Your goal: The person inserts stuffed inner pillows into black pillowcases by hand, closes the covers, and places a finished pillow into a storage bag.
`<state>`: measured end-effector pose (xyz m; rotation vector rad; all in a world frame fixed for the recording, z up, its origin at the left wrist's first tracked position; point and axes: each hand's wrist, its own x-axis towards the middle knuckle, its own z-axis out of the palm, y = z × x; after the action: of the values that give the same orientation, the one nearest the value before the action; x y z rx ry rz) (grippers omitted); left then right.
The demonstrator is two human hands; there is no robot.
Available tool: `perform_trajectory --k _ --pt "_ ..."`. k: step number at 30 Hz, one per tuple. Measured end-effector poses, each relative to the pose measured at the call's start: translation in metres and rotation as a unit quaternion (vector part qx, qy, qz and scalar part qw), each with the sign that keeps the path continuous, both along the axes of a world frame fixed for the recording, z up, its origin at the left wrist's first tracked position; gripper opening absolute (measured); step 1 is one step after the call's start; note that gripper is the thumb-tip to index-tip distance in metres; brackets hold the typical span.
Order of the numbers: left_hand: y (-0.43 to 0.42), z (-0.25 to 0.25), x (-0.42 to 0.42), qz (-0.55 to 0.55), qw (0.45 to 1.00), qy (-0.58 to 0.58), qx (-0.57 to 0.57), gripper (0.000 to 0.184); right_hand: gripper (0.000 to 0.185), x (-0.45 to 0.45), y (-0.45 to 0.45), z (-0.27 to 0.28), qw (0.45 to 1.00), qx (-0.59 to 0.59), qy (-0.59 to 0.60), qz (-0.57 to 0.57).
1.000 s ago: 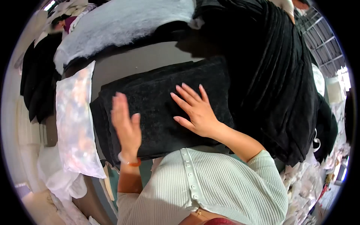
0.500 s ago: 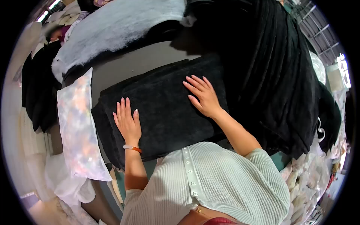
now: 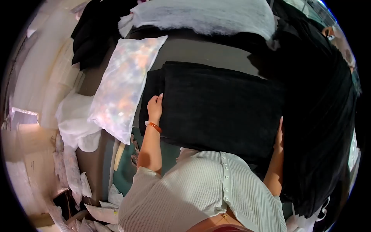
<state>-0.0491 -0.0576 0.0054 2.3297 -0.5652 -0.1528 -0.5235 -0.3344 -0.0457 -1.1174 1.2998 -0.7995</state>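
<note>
Left hand (image 3: 155, 106): curled in at the left end of the thick, folded black plush cloth (image 3: 220, 108), looks like it's pinching the top fold
Left wrist: smooth orange-and-white bangle (image 3: 155, 127)
Right hand (image 3: 279, 133): upright along the cloth's right end, fingers mostly hidden, so I honestly can't tell if it's gripping
Folded cloth: lying flat at the bench (image 3: 212, 54)'s near edge, lower layers poking out left
Step in hand: I'd call it taking or squaring up both ends
Next move calls for: imo, an even hold both sides so layers don't slide
Left edge of bench: rectangular white pillow with blurry pastel blotches (image 3: 123, 85), just beside the cloth
Right edge: big heap of draped black fabric (image 3: 320, 116)
Far edge: fluffy white sheet of batting (image 3: 205, 15)
</note>
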Motion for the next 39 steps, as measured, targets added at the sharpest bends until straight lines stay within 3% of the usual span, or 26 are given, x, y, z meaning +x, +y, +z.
perform_trajectory --k 2,4,5,8,10,12,14,16,19,20,22,24,26,30,34,35,39 --pt "0.004 0.005 -0.004 0.014 0.999 -0.034 -0.037 0.041 0.065 -0.006 -0.008 -0.021 0.998 -0.022 -0.049 0.023" --pt "0.011 0.019 -0.007 0.088 0.993 -0.024 -0.078 0.042 0.058 -0.005 -0.006 -0.015 0.994 -0.032 0.097 -0.046" --pt "0.013 0.014 -0.004 0.087 0.993 -0.043 -0.071 0.045 0.058 -0.002 -0.005 -0.016 0.993 -0.028 0.1 -0.046" --pt "0.006 -0.019 0.001 0.106 0.993 -0.04 -0.043 0.048 0.045 0.007 -0.008 -0.017 0.954 -0.148 0.248 -0.08" --pt "0.002 -0.033 0.016 0.043 0.992 -0.123 0.0 0.05 0.046 0.009 -0.008 -0.009 0.942 -0.152 0.291 -0.066" --pt "0.004 -0.017 0.022 0.005 0.972 -0.176 0.153 0.041 0.048 -0.003 -0.017 -0.023 0.901 -0.207 0.378 -0.045" --pt "-0.01 0.046 0.004 0.037 0.986 -0.156 0.056 0.034 0.053 0.009 -0.01 -0.007 0.933 -0.22 0.277 -0.063" --pt "-0.029 0.108 -0.025 -0.031 0.956 -0.27 -0.109 0.038 0.05 0.043 0.017 0.084 0.938 -0.295 0.18 0.004" --pt "-0.054 0.191 -0.094 -0.123 0.876 -0.4 -0.238 0.044 0.05 0.083 0.052 0.181 0.843 -0.478 0.245 0.04" --pt "-0.056 0.202 -0.108 -0.146 0.838 -0.453 -0.268 0.045 0.051 0.088 0.06 0.199 0.797 -0.536 0.276 0.044" --pt "-0.062 0.182 -0.122 -0.183 0.831 -0.453 -0.265 0.048 0.056 0.087 0.069 0.204 0.742 -0.621 0.249 0.044" --pt "-0.087 0.093 -0.119 -0.278 0.892 -0.341 -0.105 0.049 0.059 0.11 0.062 0.137 0.77 -0.503 0.364 0.146" --pt "-0.109 0.022 -0.112 -0.297 0.898 -0.319 0.057 0.049 0.059 0.118 0.052 0.07 0.791 -0.469 0.349 0.18" --pt "-0.091 0.028 -0.107 -0.311 0.916 -0.244 0.073 0.046 0.058 0.108 0.063 0.072 0.799 -0.457 0.327 0.214" --pt "-0.072 0.05 -0.098 -0.307 0.89 -0.301 0.152 0.052 0.063 0.075 0.065 0.078 0.793 -0.462 0.355 0.178" --pt "-0.055 0.05 -0.092 -0.275 0.893 -0.301 0.191 0.056 0.064 0.057 0.07 0.073 0.819 -0.421 0.356 0.158" --pt "0.007 0.031 -0.073 -0.224 0.955 -0.177 0.075 0.065 0.071 0.016 0.091 0.054 0.904 -0.287 0.304 0.09"
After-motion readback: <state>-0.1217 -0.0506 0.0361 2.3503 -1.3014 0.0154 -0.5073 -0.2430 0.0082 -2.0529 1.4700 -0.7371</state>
